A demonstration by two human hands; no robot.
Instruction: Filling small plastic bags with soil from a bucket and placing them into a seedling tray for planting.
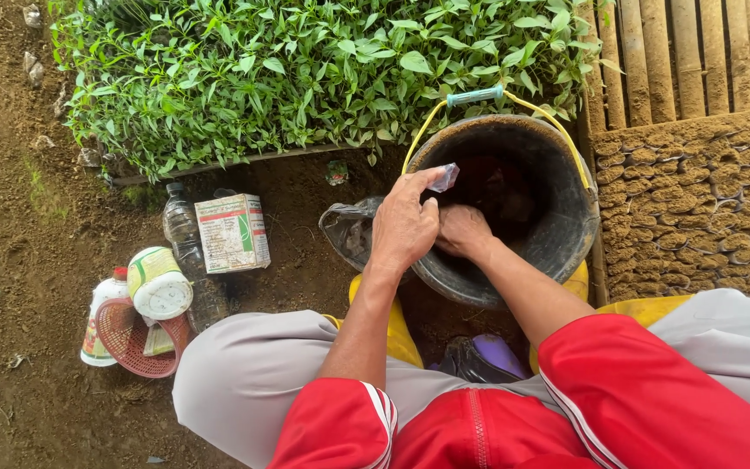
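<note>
You crouch on bare brown soil beside a bed of green seedlings (323, 69). The black bucket (557, 234), dirt-caked with a yellow handle, sits between your knees. Your left hand (403, 224) pinches a small clear plastic bag (445, 176) over its rim; your right hand (463, 231) reaches inside, grip unclear.

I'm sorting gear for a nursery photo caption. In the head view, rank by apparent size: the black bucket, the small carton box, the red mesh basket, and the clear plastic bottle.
1. black bucket
2. red mesh basket and small carton box: look alike, unranked
3. clear plastic bottle, though partly hidden, so unsure
</note>
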